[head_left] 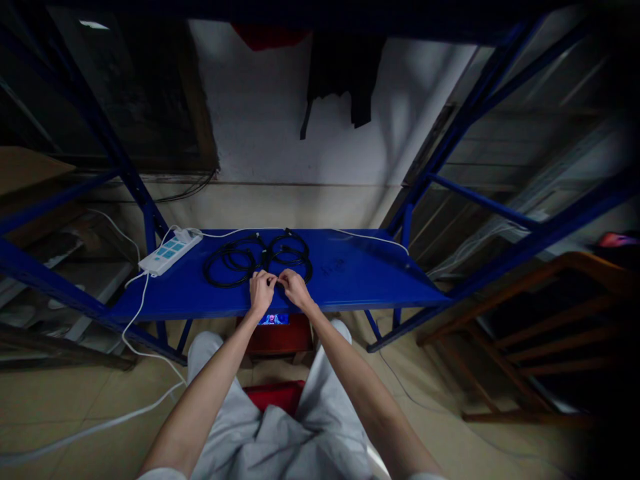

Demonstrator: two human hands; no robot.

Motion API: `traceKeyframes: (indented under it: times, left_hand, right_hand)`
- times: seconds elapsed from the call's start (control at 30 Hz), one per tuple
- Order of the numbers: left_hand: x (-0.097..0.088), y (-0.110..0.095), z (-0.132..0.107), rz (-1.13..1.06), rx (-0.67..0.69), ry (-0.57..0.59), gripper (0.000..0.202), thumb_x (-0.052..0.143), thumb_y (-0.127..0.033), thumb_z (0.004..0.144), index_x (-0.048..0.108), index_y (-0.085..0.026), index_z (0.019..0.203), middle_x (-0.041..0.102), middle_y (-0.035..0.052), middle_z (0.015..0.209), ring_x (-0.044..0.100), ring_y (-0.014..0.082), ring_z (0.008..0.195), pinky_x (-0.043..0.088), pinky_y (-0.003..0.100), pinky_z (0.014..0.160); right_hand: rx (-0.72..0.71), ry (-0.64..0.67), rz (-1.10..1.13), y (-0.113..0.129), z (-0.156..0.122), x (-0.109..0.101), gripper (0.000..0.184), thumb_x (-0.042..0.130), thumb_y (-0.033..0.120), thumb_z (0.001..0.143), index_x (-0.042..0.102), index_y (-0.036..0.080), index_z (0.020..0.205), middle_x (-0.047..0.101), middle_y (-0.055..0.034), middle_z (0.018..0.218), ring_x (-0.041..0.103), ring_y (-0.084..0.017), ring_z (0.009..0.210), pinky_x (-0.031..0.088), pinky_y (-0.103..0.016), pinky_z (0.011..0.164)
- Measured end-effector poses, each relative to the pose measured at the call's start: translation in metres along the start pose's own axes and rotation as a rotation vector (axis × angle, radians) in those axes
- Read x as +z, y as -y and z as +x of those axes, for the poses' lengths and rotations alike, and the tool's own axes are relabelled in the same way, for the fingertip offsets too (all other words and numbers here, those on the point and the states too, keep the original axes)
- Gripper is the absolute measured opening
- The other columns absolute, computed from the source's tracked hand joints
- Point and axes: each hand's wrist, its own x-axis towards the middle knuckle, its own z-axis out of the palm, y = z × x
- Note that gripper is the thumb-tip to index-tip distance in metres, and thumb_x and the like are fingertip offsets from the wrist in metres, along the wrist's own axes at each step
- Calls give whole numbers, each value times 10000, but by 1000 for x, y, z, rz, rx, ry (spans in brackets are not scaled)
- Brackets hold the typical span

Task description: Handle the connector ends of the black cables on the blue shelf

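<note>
Both of my hands rest at the near edge of a blue metal shelf (350, 277). My left hand (261, 291) and my right hand (295, 287) are closed, fingertips meeting on a small part of a black cable between them. Just beyond the hands lie two coils of black cable: one coil (230, 265) to the left and another coil (293, 252) to the right, flat on the shelf. What exactly the fingers pinch is too small to make out beyond the cable.
A white power strip (169, 253) with blue switches lies at the shelf's left end, its white cord (131, 333) trailing to the floor. Blue rack uprights (125, 167) stand on both sides. A wooden frame (545, 333) leans at the right. A red stool (277, 393) sits under me.
</note>
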Motion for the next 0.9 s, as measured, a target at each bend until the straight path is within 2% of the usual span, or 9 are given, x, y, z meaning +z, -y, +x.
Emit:
traceKeyframes:
  times: [0.23, 0.67, 0.9]
  left_hand:
    - [0, 0, -1, 36, -36, -26, 140, 646, -244, 909, 716, -232, 788, 684, 56, 876, 558, 247, 908, 422, 368, 817]
    - [-1, -6, -8, 81, 128, 31, 180, 561, -191, 949, 731, -222, 900, 656, 69, 915, 560, 242, 961, 418, 375, 846]
    - [-3, -12, -12, 96, 159, 46, 152, 631, -160, 858, 745, -228, 932, 635, 46, 872, 552, 237, 955, 410, 372, 847]
  right_hand:
    - [9, 11, -30, 0, 0, 0, 111, 531, 147, 933, 628, 193, 906, 656, -57, 927, 594, -192, 857, 429, -276, 784]
    - [26, -11, 38, -5, 1, 0, 117, 531, 129, 916, 627, 185, 880, 666, -55, 903, 600, -181, 827, 427, -266, 758]
    - [50, -52, 65, -8, 1, 1, 102, 557, 116, 888, 616, 189, 849, 656, -51, 879, 588, -192, 837, 422, -278, 757]
